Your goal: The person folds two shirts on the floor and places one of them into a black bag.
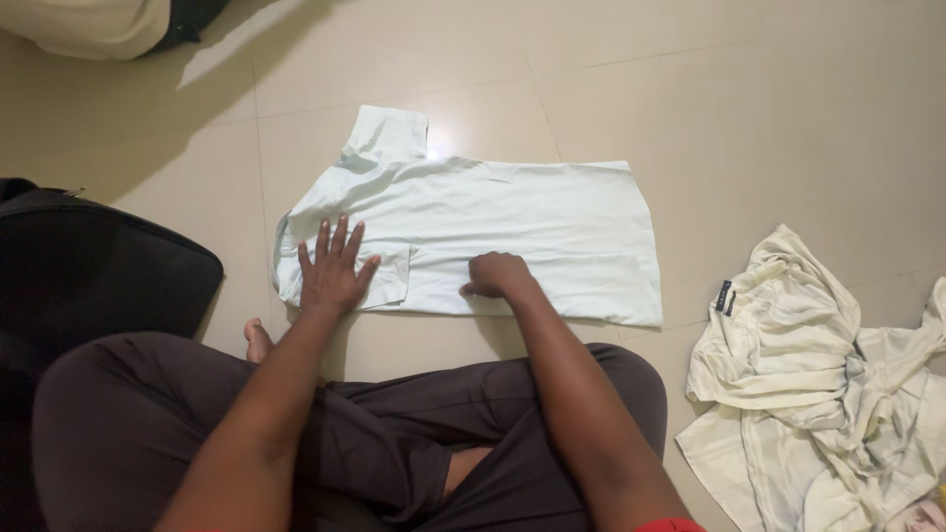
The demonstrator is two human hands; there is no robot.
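Pale shirt [493, 232] lies flat on tiled floor [769, 108], half-folded, long axis left-right, collar end left, hem right. Left hand [333, 268] open, palm down, fingers spread on the shirt's pocket area. Right hand [498, 275] curled, pinching the near fold edge. Crumpled cream garment [818, 394] lies well apart, right. Black bag [99, 266] left.

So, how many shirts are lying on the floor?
2: a pale shirt spread flat under both hands, and a crumpled cream shirt at right. That heap may hide more.
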